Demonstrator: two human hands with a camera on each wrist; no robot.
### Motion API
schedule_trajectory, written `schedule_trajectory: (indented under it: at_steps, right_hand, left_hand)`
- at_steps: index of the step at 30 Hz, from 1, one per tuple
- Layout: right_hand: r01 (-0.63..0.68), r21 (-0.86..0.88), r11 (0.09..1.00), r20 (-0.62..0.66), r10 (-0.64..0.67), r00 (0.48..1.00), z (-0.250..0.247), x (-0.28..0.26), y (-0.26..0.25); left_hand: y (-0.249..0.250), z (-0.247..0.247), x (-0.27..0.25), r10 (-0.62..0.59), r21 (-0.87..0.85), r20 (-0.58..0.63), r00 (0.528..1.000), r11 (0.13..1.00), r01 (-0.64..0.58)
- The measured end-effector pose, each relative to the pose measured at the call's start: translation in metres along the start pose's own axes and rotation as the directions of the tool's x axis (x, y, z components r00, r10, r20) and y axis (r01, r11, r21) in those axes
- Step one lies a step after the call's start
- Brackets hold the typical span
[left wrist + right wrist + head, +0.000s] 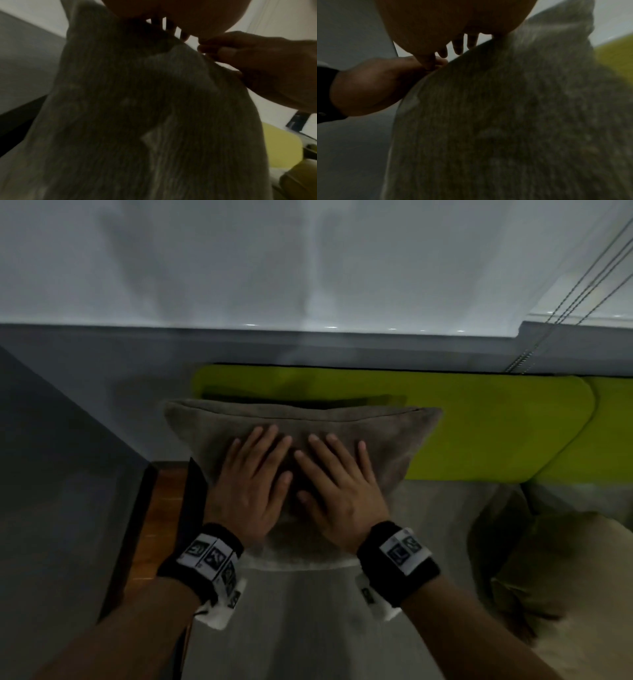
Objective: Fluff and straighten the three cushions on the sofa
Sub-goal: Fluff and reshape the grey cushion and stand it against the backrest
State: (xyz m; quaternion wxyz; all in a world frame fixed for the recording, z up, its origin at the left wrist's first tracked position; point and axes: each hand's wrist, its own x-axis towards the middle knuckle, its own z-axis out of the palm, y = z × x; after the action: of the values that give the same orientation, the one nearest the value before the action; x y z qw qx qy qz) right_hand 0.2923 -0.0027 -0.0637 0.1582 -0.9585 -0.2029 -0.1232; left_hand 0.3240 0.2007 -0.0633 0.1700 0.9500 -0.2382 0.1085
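Note:
A grey-brown cushion (pixel 394 440) stands upright on the sofa seat, leaning against the green backrest (pixel 496 433). My left hand (pixel 253 477) and right hand (pixel 337 484) lie side by side, flat on its front face with fingers spread and straight. The wrist views show the same cushion fabric (pixel 137 121) (pixel 505 121) filling most of the picture, with the left hand's fingertips (pixel 184 36) and the right hand's fingertips (pixel 458 46) resting on it. A pale cushion (pixel 575 583) lies at the right on the seat.
The grey sofa seat (pixel 308 628) stretches toward me. To the left a dark sofa arm (pixel 195 508) borders wooden floor (pixel 154 525). Behind the sofa are a grey wall (pixel 102 378) and a white blind (pixel 308 261) with cords (pixel 565 309) at the right.

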Motion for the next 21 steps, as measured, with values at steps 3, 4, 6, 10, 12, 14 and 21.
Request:
schedule_trajectory:
  at_steps: [3,4,6,10,12,14,21]
  right_hand:
    - [-0.093,-0.091,0.992,0.105,0.103,0.989,0.011,0.007,0.018]
    - [-0.166,-0.108,0.98,0.111,0.177,0.978,0.01,0.01,0.03]
    - [-0.323,-0.114,0.939,0.094,0.334,0.938,0.006,0.018,0.053]
    - [-0.521,0.117,0.845,-0.084,0.531,0.843,-0.004,-0.001,0.065]
    - [-0.49,0.51,0.707,-0.145,0.632,0.761,-0.006,-0.03,0.062]
    - [-0.474,0.786,0.396,0.094,0.682,0.725,-0.001,-0.058,0.061]
    - [-0.556,0.774,0.303,0.304,0.592,0.746,0.016,-0.052,0.086]
  left_hand:
    - [-0.017,0.013,0.002,-0.098,0.1,0.084,0.992,0.991,0.089]
    - [-0.027,0.014,0.006,-0.15,0.12,0.09,0.985,0.983,0.139]
    - [-0.044,0.012,0.011,-0.284,0.14,0.06,0.957,0.952,0.274]
    - [-0.049,0.008,-0.011,-0.638,-0.231,-0.075,0.766,0.759,0.609]
    - [-0.045,0.006,-0.033,-0.737,-0.616,0.03,0.675,0.518,0.593]
    - [-0.047,0.009,-0.056,-0.642,-0.712,0.155,0.751,0.455,0.535]
    - [-0.063,0.02,-0.052,-0.577,-0.74,0.247,0.778,0.406,0.536]
